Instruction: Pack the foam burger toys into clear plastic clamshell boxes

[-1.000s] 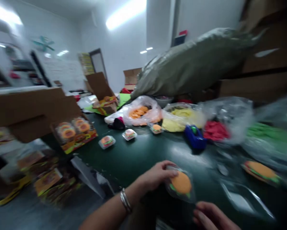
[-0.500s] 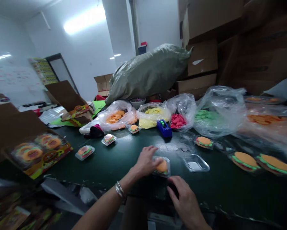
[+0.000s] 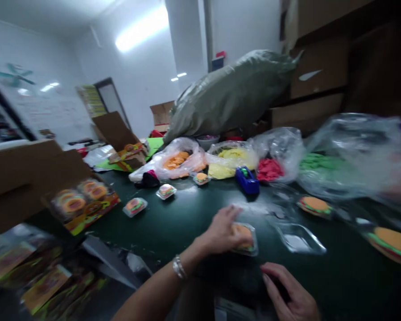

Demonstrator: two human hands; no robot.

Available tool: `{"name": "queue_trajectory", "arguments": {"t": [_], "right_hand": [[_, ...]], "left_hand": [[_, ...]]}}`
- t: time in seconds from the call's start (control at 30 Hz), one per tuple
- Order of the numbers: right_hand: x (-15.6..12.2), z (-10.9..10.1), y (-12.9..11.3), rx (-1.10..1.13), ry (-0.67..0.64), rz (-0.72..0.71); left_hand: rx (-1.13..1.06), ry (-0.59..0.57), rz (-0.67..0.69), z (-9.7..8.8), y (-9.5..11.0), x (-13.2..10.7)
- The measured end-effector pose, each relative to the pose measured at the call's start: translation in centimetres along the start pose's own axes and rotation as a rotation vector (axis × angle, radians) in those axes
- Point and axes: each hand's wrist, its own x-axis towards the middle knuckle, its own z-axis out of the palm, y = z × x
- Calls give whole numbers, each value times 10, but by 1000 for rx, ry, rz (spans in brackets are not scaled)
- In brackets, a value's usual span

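A toy burger in a clear plastic case (image 3: 245, 238) lies on the dark green table in front of me. My left hand (image 3: 222, 229) lies over its left side, with fingers stretched forward and the thumb across the top. Nearer the table edge, my right hand (image 3: 289, 292) hovers apart from the case, fingers loosely bent, a gap between thumb and forefinger and nothing visible in them. To the right sits a clear plastic tray (image 3: 300, 238). A blue tape dispenser (image 3: 247, 180) stands beyond the case.
Smaller cased burgers (image 3: 135, 206) sit at left, beside an open display box (image 3: 86, 203). Larger burgers (image 3: 392, 243) lie at right. Plastic bags of orange, yellow, red (image 3: 270, 170) and green pieces (image 3: 320, 162) line the back, below a big sack (image 3: 233, 96) and cardboard boxes.
My view has swung left, so things sit further right in the picture. The left hand stays over the cased burger; the right hand is now a little further from it.
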Motion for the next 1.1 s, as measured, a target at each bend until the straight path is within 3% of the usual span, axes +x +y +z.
{"name": "queue_trajectory", "arguments": {"t": [0.03,0.1,0.2,0.4,0.5,0.67,0.8,0.97,1.03,1.1], "right_hand": [[-1,-8,-7,23,14,61],[-1,-22,-20,42,31,161],[7,-30,-34,69,-6,270],[34,-13,-44,77,-50,393],[40,-7,-39,75,-33,395],[48,-6,-31,73,-77,396],[52,-2,-28,59,-102,404],[53,8,-29,55,-82,363],[53,1,-35,57,-34,365],[46,-14,-43,109,23,382]], "left_hand": [[-60,108,-57,-5,-4,0],[-117,161,-125,-14,-16,3],[-149,79,-134,-16,-26,11],[-162,-3,-81,-14,-19,24],[-180,-10,-65,-18,-15,17],[-388,-184,-75,-20,-16,-1],[-435,-59,-160,-10,-22,2],[-306,-100,-50,5,-24,6],[-286,-70,-62,4,-22,3],[-286,57,-123,0,-17,-5]]}}
